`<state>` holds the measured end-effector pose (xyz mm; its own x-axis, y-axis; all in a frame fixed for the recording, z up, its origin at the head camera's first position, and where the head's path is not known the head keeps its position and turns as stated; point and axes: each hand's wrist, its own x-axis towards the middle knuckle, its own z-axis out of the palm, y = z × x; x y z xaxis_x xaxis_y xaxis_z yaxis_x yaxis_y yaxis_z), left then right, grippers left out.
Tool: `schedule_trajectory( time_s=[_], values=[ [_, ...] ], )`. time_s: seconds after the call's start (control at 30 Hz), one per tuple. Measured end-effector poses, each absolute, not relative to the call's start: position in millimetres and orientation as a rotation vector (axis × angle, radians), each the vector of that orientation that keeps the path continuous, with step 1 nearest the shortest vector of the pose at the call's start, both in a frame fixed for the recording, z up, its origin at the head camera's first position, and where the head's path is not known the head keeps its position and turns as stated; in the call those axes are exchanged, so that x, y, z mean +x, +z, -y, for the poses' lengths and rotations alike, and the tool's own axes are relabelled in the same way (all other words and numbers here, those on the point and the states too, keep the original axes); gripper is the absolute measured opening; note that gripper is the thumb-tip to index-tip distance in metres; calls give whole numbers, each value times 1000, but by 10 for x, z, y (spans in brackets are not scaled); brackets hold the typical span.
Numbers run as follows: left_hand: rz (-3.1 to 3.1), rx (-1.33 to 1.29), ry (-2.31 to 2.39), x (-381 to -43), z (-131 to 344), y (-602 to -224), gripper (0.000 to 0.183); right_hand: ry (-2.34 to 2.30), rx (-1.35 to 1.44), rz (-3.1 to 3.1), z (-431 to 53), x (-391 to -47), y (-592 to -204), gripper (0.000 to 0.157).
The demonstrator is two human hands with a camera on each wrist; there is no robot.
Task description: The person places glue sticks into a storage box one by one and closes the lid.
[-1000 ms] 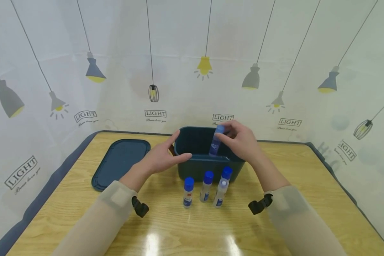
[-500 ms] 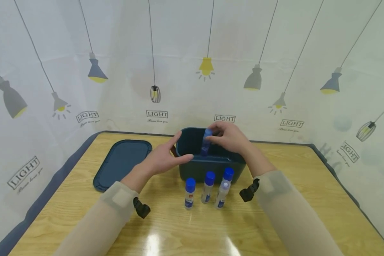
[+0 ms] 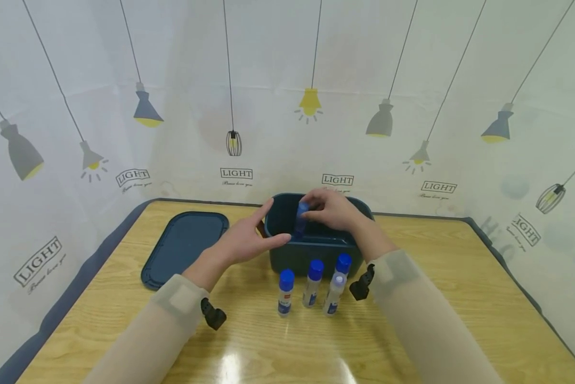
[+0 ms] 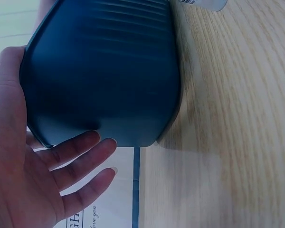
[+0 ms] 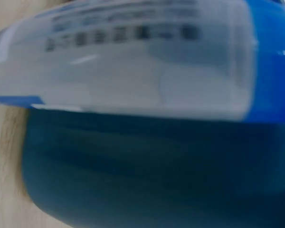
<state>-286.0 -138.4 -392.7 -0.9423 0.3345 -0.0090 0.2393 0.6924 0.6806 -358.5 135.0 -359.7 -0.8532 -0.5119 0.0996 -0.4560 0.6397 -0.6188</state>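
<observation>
A dark teal plastic bin [image 3: 311, 258] stands at the table's far side. My left hand [image 3: 241, 240] lies against its left end, thumb at the front rim and fingers fairly straight and spread; the left wrist view shows the same fingers [image 4: 80, 166] beside the bin's wall. Inside the bin, toward its left part, my right hand [image 3: 332, 210] pinches a blue-capped glue bottle [image 3: 300, 218] near its top, upright. The bottle's base is hidden by the front wall. In front stand more glue bottles [image 3: 285, 293], several in all. One close-up bottle [image 5: 133, 66] blurs across the right wrist view.
A flat dark teal lid [image 3: 186, 248] lies on the wooden table [image 3: 268, 352], left of the bin. One standing bottle [image 3: 334, 296] has a pale tip instead of a blue cap. A white curtain [image 3: 268, 64] printed with lamps hangs behind the table.
My right hand has carried the glue bottle leftward and lower inside the bin. The left hand stays at the bin's left end, and the standing bottles keep their places.
</observation>
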Motion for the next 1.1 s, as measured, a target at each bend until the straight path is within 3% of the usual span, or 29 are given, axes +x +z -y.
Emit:
schedule_trajectory(
  time_s=[0.73, 1.1],
  values=[
    [-2767, 469, 1076, -2836, 1395, -3892, 113, -973, -816, -2728, -1251, -3577, -3645, 39],
    [-2774, 463, 1067, -2844, 1373, -3909, 113, -1032, -813, -2798, -1403, -3483, -3493, 44]
  ],
)
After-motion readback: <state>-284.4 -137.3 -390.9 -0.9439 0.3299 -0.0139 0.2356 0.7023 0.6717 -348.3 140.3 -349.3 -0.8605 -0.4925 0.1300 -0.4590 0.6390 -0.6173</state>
